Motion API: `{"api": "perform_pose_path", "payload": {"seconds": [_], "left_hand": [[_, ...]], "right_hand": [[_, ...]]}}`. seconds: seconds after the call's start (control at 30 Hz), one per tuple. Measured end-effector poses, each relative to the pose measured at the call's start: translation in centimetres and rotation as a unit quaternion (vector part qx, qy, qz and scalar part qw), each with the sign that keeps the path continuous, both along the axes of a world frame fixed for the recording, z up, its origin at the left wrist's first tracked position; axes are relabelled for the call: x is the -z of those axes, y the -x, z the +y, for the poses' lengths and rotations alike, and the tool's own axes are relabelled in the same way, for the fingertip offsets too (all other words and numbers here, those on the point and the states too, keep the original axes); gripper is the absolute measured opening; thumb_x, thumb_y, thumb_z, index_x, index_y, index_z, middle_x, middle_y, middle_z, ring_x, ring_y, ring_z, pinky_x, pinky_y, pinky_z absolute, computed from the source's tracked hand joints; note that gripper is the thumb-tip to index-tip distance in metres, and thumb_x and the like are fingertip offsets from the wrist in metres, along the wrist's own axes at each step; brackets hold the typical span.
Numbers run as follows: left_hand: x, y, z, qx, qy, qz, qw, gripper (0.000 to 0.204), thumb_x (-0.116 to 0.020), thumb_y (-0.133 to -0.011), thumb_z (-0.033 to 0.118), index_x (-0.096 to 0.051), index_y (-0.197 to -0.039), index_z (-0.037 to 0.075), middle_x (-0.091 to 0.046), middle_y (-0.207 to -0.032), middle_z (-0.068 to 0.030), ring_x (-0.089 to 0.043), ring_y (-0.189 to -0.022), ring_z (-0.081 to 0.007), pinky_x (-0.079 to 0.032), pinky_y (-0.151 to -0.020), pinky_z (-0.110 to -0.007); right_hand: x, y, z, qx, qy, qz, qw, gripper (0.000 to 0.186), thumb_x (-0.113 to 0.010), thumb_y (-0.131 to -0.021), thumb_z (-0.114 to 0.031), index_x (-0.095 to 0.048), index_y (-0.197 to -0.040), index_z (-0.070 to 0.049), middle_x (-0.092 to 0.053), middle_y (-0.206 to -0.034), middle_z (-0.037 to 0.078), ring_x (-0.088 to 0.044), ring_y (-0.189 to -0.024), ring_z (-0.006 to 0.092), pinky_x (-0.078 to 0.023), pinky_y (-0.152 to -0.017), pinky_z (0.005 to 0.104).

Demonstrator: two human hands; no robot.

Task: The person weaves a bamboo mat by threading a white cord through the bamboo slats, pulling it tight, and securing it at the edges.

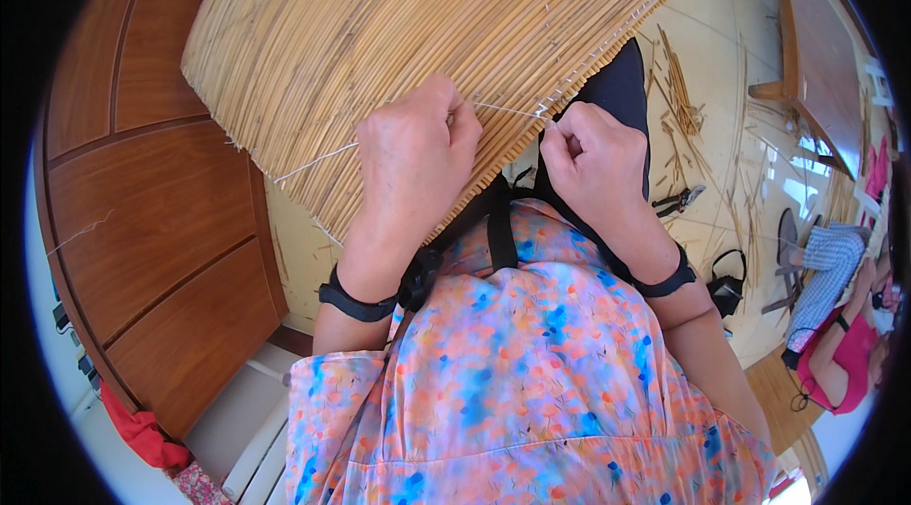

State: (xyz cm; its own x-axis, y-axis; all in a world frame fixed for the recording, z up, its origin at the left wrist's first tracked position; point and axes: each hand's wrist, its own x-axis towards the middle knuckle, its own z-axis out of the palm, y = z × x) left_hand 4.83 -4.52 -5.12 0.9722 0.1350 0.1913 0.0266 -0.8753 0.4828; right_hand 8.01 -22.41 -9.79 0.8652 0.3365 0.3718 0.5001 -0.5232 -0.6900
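Note:
A large mat of thin tan reeds [380,21] lies across my lap, with white stitching along its right edge. Over its near part, my left hand [413,149] is closed on a white string [318,160], which trails out to the lower left. The string also runs taut from that hand to the mat's stitched edge. There my right hand [598,158] is closed in a pinch beside the stitching, where the string reaches its fingertips. Whatever else lies inside either fist is hidden.
Brown wooden panels [161,192] stand close on the left. Cut reed pieces [678,87] and pruning shears [678,201] lie on the tiled floor at right. Farther right are a wooden bench [821,59] and a seated person in pink [840,363].

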Motion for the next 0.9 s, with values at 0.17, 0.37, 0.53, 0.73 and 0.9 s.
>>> {"api": "perform_pose_path", "payload": {"seconds": [0.17, 0.37, 0.53, 0.73, 0.9], "left_hand": [[0.7, -0.2, 0.0, -0.004, 0.013, -0.019, 1.0, 0.015, -0.066, -0.076, 0.006, -0.054, -0.068, 0.004, -0.057, -0.06, -0.0145, -0.057, -0.051, -0.0343, -0.044, -0.047, -0.043], [0.9, 0.2, 0.3, -0.001, 0.047, -0.036, 0.998, 0.013, -0.066, -0.078, 0.005, -0.055, -0.07, 0.004, -0.058, -0.061, -0.014, -0.057, -0.053, -0.0331, -0.044, -0.049, -0.041], [-1.2, 1.9, 1.0, 0.02, 0.152, 0.091, 0.984, 0.007, -0.068, -0.078, 0.005, -0.061, -0.076, 0.004, -0.059, -0.064, -0.0127, -0.058, -0.055, -0.0315, -0.045, -0.051, -0.038], [-1.2, 2.8, 1.0, 0.12, 0.147, 0.055, 0.98, 0.006, -0.069, -0.078, 0.0, -0.066, -0.084, 0.001, -0.061, -0.072, -0.0101, -0.06, -0.063, -0.0215, -0.045, -0.056, -0.028], [-1.5, 3.1, 1.1, 0.161, 0.132, 0.05, 0.977, 0.009, -0.071, -0.076, 0.001, -0.067, -0.083, 0.003, -0.06, -0.074, -0.0084, -0.06, -0.064, -0.0223, -0.046, -0.055, -0.03]], "right_hand": [[0.1, 0.0, 0.0, 0.016, 0.002, 0.019, 1.0, 0.016, -0.064, -0.071, -0.003, -0.049, -0.064, -0.004, -0.053, -0.056, 0.011, -0.054, -0.046, 0.0283, -0.044, -0.043, 0.0366], [-0.5, 0.1, -0.3, 0.015, -0.001, 0.026, 1.0, 0.018, -0.064, -0.074, -0.004, -0.049, -0.064, -0.004, -0.053, -0.057, 0.011, -0.055, -0.048, 0.028, -0.045, -0.044, 0.0356], [-1.2, -0.2, -2.5, -0.052, -0.005, 0.135, 0.99, 0.013, -0.069, -0.078, -0.006, -0.058, -0.072, -0.005, -0.056, -0.064, 0.008, -0.058, -0.052, 0.0211, -0.046, -0.047, 0.0308], [-1.4, -0.7, -1.8, 0.003, -0.014, -0.005, 1.0, 0.018, -0.071, -0.077, -0.005, -0.066, -0.093, -0.008, -0.06, -0.079, 0.005, -0.06, -0.056, 0.0189, -0.048, -0.049, 0.0285], [-1.1, -1.3, -1.3, -0.048, 0.034, -0.088, 0.994, 0.024, -0.07, -0.076, -0.005, -0.068, -0.099, -0.011, -0.059, -0.087, 0.003, -0.061, -0.061, 0.0191, -0.049, -0.051, 0.0303]]}}
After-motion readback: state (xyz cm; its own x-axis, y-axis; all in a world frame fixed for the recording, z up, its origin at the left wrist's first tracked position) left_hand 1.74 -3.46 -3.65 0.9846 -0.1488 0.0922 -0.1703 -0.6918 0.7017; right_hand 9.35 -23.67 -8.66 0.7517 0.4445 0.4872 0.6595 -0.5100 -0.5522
